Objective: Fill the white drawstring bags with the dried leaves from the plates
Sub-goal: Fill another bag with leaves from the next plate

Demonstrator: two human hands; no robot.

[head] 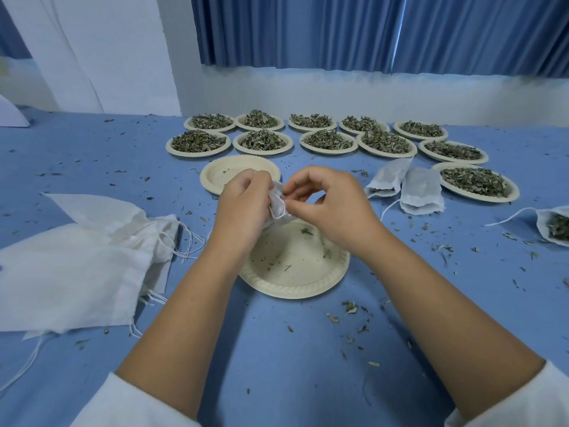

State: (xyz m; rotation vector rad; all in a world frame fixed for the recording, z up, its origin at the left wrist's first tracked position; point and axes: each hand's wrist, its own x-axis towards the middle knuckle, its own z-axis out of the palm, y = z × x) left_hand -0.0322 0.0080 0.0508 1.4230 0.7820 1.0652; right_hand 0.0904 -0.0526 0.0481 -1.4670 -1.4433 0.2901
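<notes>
Two hands work together just above a nearly empty cream paper plate (pixel 294 274) at the near middle of the blue surface (pixel 277 349). The left hand (pixel 243 204) is closed around the bunched cloth of a small white drawstring bag (pixel 278 204), and the right hand (pixel 332 204) pinches the bag's upper edge between thumb and forefinger, its other fingers curled. The bag hangs between the two hands, over the far rim of that plate.

Just beyond the hands lies a second bare cream plate (pixel 221 175). Behind it, eleven cream plates heaped with dried green leaves (pixel 328 140) stand in two rows and run round to the right. Two flat white bags with leaves inside (pixel 421 191) lie side by side near the rightmost plate, and another leaf-filled bag (pixel 554 226) shows at the right edge. A stack of unfilled white cloth bags (pixel 77 260) rests on the left, strings trailing. Loose leaf crumbs (pixel 351 308) are scattered over the surface.
</notes>
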